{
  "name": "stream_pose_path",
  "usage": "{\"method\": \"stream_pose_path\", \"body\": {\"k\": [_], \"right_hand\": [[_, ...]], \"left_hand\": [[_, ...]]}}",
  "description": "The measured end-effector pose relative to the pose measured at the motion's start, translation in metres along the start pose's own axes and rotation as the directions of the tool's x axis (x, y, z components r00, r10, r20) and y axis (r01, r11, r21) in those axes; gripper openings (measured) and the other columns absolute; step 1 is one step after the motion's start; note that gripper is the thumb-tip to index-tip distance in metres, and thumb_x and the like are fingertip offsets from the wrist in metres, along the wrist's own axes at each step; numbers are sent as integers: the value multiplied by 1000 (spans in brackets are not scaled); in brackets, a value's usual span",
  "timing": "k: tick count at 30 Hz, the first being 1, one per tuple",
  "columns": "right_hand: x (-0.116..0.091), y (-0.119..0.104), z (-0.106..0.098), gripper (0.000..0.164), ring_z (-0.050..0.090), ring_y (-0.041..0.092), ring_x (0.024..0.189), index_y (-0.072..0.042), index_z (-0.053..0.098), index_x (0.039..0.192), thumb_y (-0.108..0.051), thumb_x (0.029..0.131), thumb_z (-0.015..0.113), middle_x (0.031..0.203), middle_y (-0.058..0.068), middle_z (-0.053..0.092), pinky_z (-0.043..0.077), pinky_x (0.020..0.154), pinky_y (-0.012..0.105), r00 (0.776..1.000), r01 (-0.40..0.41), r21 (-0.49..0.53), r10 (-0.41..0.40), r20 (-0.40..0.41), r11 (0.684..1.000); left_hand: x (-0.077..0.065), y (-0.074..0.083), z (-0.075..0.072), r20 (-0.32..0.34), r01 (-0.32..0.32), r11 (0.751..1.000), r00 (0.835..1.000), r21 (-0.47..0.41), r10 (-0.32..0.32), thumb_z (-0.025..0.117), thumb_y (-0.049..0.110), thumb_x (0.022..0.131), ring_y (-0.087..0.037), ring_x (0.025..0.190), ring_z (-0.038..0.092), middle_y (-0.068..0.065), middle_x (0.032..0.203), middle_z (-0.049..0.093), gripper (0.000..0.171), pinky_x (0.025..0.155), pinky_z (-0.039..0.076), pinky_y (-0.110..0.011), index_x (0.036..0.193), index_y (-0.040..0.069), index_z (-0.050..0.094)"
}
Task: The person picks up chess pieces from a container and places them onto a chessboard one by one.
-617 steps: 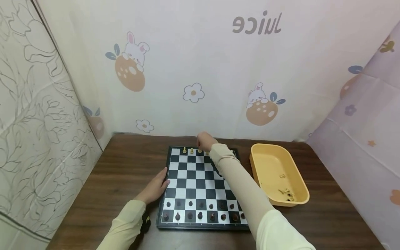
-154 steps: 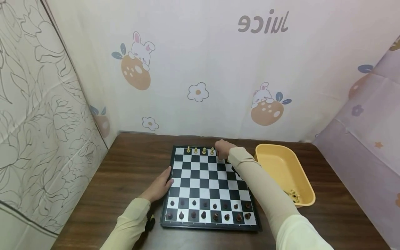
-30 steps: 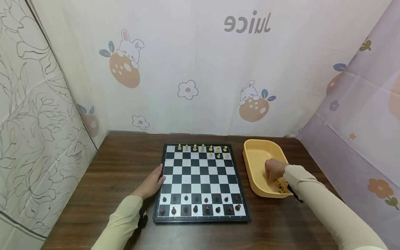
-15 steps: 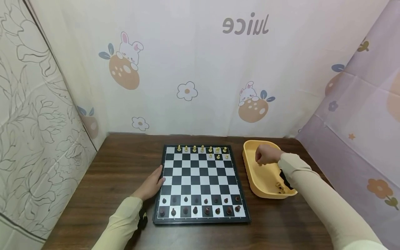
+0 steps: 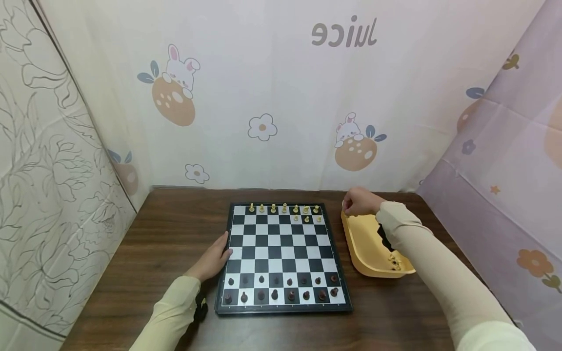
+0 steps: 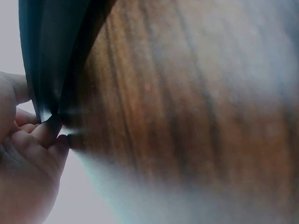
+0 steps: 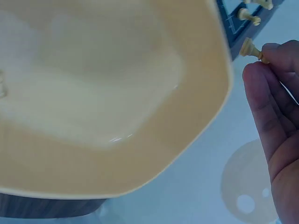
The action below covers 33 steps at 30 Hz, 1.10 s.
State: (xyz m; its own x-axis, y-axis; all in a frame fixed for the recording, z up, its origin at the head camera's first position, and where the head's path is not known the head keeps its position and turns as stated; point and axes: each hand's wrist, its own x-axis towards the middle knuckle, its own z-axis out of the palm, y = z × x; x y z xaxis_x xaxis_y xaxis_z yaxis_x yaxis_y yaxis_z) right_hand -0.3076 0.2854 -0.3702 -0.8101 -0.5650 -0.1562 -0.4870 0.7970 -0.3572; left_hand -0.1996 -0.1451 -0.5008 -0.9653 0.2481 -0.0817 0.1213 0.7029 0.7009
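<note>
My right hand (image 5: 363,201) is over the far left rim of the yellow plastic tray (image 5: 351,239). In the right wrist view, its thumb and forefinger pinch a pale yellow chess piece (image 7: 251,48) by the top, base outward; the fingertips hide its head. My left hand (image 5: 212,258) holds the left edge of the black-and-white chessboard (image 5: 275,253), thumb over the frame and the other fingers along the side. Several pale chess pieces (image 5: 284,208) line the board's far row, with three pale pawns (image 5: 307,219) before them at the right. Dark chess pieces (image 5: 274,294) fill two near rows.
Several pale chess pieces (image 5: 394,262) lie loose in the near right part of the tray. The dark wooden table (image 5: 175,229) carries board and tray, the tray right of the board. A patterned cloth wall (image 5: 263,87) rises behind, with more cloth on both sides.
My right hand has risen from the loose pieces in the tray and moved up and left to the tray's far rim, carrying a pale chess piece. The left hand keeps its place.
</note>
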Motion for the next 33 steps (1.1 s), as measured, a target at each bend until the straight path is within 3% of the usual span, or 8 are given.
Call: {"method": "stream_pose_path", "body": {"k": [10, 21, 33], "right_hand": [[37, -25, 3, 13, 52, 13, 58, -9, 69, 67, -2, 78, 72, 64, -2, 61, 46, 53, 26, 998, -61, -14, 61, -16, 998], [74, -60, 14, 6, 55, 14, 63, -4, 72, 74, -3, 79, 69, 67, -1, 63, 48, 58, 26, 999, -34, -13, 34, 5, 999], [103, -83, 33, 13, 55, 12, 59, -9, 71, 69, -3, 80, 70, 66, -1, 63, 47, 54, 24, 1000, -14, 24, 14, 27, 1000]], "left_hand": [[1, 2, -1, -3, -1, 1000, 1000, 20, 1, 48, 11, 99, -39, 139, 22, -27, 152, 22, 61, 112, 21, -52, 148, -8, 17], [1, 0, 0, -10, -5, 1000, 1000, 14, 5, 49, 11, 99, -40, 139, 22, -27, 152, 22, 61, 112, 21, -52, 148, -8, 17], [1, 2, 2, -3, 37, 999, 999, -3, -37, 48, 14, 100, -37, 140, 21, -23, 154, 20, 62, 112, 21, -51, 150, -4, 16]]}}
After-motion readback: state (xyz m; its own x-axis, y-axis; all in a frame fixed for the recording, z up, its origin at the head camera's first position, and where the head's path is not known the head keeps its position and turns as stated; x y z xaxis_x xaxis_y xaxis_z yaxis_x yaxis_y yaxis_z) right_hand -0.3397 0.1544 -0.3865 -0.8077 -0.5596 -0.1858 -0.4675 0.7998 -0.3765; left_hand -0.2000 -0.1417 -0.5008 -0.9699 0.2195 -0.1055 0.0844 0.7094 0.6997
